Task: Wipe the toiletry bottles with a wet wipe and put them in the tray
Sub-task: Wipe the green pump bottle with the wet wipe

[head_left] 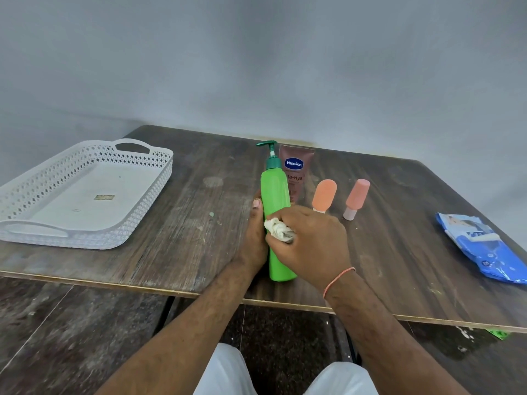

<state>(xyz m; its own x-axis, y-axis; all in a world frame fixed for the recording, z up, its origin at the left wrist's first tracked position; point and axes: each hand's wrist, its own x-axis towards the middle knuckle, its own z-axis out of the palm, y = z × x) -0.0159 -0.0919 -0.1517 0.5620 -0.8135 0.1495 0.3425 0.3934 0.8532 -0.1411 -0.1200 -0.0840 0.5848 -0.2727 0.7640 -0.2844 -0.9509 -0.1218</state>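
My left hand (254, 238) grips the green bottle (276, 220) upright on the table (185, 223). My right hand (313, 240), fingers curled, presses a bunched wipe (278, 230) against the bottle. Tray (137, 223) well left of the bottle.

"Vaseline" logo on brown tube (296, 172), partial "ta-Hya" below it
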